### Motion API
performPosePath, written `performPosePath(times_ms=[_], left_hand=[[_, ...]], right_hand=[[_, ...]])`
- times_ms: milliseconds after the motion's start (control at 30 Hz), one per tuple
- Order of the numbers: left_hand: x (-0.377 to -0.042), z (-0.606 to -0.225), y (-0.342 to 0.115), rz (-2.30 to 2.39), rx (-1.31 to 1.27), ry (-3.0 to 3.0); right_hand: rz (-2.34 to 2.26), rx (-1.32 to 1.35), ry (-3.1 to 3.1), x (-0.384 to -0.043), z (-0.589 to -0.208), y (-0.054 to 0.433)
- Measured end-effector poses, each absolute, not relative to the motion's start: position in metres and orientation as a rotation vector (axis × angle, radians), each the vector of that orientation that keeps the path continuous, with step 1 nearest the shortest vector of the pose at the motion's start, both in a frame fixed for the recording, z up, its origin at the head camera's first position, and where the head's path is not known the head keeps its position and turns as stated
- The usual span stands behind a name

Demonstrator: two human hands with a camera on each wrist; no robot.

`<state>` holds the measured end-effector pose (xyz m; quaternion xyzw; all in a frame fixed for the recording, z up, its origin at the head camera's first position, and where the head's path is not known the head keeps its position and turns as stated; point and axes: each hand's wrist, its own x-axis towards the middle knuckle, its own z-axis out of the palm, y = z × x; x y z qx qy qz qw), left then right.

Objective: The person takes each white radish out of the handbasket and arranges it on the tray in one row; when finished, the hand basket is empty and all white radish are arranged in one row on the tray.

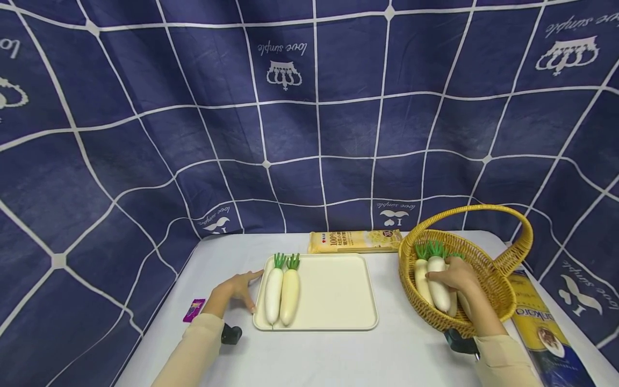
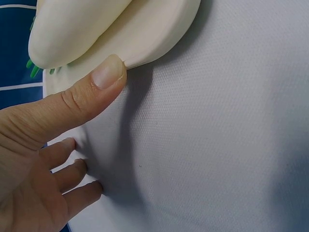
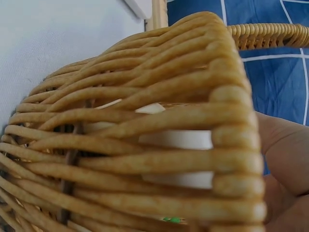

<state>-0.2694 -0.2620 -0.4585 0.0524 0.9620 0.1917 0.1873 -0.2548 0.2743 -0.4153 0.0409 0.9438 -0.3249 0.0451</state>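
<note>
A cream tray (image 1: 333, 293) lies on the table with a white daikon radish (image 1: 273, 295) and a yellowish daikon (image 1: 290, 298) side by side at its left end, leaves pointing away. My left hand (image 1: 237, 288) is at the tray's left edge, fingers spread; in the left wrist view its thumb (image 2: 108, 72) touches the rim. To the right stands a wicker basket (image 1: 503, 295) holding several daikons. Inside it my right hand (image 1: 458, 275) grips a white daikon (image 1: 439, 295), beside a yellowish one (image 1: 423, 282). Basket weave hides most of that hand's fingers in the right wrist view.
A yellow noodle packet (image 1: 355, 242) lies behind the tray. Right of the basket is a yellow and blue package (image 1: 546, 333). A small purple packet (image 1: 194, 310) lies at the left table edge. The basket's arched handle (image 1: 464, 209) rises above it. Blue checked curtain surrounds the table.
</note>
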Motion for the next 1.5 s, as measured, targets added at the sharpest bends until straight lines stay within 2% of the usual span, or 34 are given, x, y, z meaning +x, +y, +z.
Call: performPosePath(times_ms=[533, 1033, 1500], left_hand=[[-0.268, -0.458, -0.261, 0.532, 0.14, 2.701], [-0.269, -0.459, -0.261, 0.527, 0.146, 2.704], [-0.27, -0.46, -0.262, 0.519, 0.143, 2.712]], right_hand=[[-1.314, 0.154, 2.747, -0.249, -0.429, 0.279], [-1.622, 0.225, 2.55, -0.243, -0.421, 0.286], [-1.641, 0.19, 2.496, -0.23, -0.413, 0.284]])
